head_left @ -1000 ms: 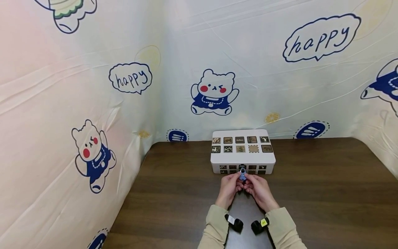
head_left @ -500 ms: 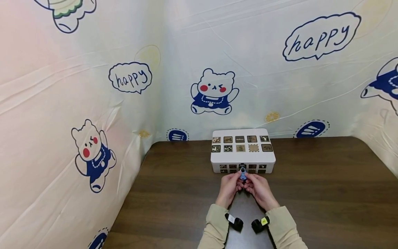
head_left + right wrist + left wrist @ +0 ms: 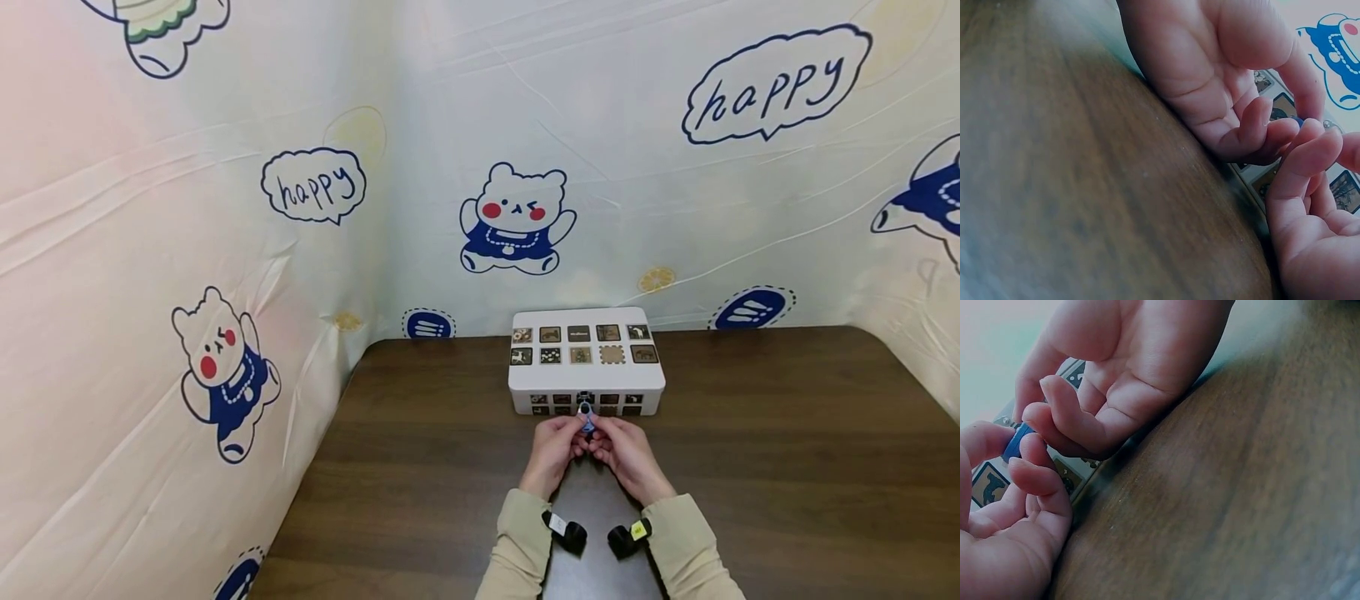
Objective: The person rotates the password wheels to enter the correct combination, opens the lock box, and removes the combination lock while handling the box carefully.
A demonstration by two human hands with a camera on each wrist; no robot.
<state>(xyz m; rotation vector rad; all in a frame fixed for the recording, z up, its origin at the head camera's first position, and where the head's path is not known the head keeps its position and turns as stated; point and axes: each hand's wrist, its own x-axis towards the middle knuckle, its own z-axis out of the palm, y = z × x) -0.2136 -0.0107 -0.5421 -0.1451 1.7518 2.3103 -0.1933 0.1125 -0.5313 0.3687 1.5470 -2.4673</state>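
Both hands meet at the front of a white box (image 3: 585, 375) with rows of small dark pictures on its lid and front. Between their fingertips is a small blue padlock-like piece (image 3: 588, 422) with a pale arched top, close below the dark latch (image 3: 585, 399) on the box front. The left hand (image 3: 551, 457) pinches it from the left, the right hand (image 3: 624, 454) from the right. In the left wrist view the blue piece (image 3: 1017, 441) shows as a thick edge between both hands' fingers. Fingers hide most of it in the right wrist view, so its exact kind is unclear.
The brown wooden table (image 3: 420, 467) extends around the box and both arms. Behind it hangs a pale printed cloth (image 3: 600, 125) with bears and lettering, close to the box's back. Each wrist carries a small black camera (image 3: 576, 538).
Both hands keep their pinch on the blue piece, which appears slightly turned. The box has stayed in place; the head view has shifted a little.
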